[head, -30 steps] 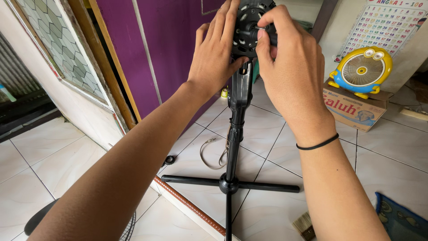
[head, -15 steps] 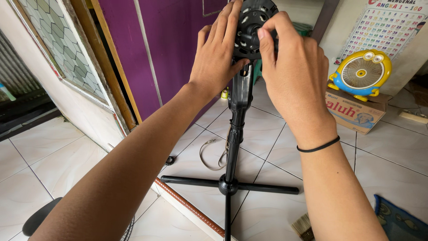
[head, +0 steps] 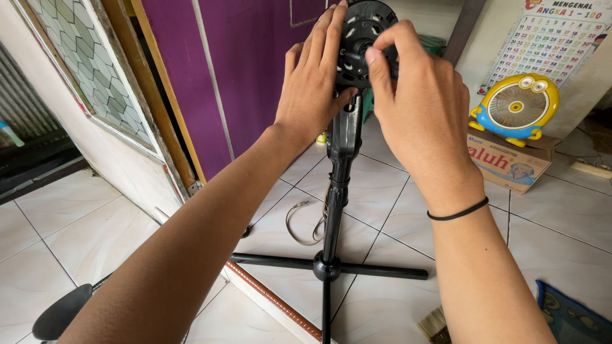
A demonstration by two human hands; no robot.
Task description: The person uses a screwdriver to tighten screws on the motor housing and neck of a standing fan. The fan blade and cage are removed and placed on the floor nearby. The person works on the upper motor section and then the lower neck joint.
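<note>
While nearest the lens, two bare forearms rising from the lower edge, one from the left corner, one from the right with a thin black band (head: 458,211) around the wrist. Down low between and beside them: a dark rounded object (head: 60,313) at the bottom left, a paintbrush (head: 435,323) with pale bristles on the white floor tiles (head: 95,236), the corner of a blue mat (head: 574,315). Further out, the black cross-shaped base (head: 328,266) of a pedestal fan stand (head: 336,191), upright on the tiles, a loose loop of cable (head: 305,223) lying just behind it. At the top of the pole, the black vented motor housing (head: 363,32), no blades or guard fitted. Left hand (head: 311,89) pressed flat against the housing's left side, fingers spread and extended upward, thumb hooked at the neck, seemingly to brace the head so it does not turn; not closed around anything. Right hand (head: 417,108) curled in from the right, thumb and forefinger pinched at a small part at the centre of the housing; exactly what sits in the pinch too hidden to tell. Beyond, a purple door (head: 255,83), a wooden frame with patterned glass (head: 70,64), a small yellow and blue toy-like fan (head: 516,108) on a cardboard box (head: 503,162), a number chart (head: 558,38) on the wall.
</note>
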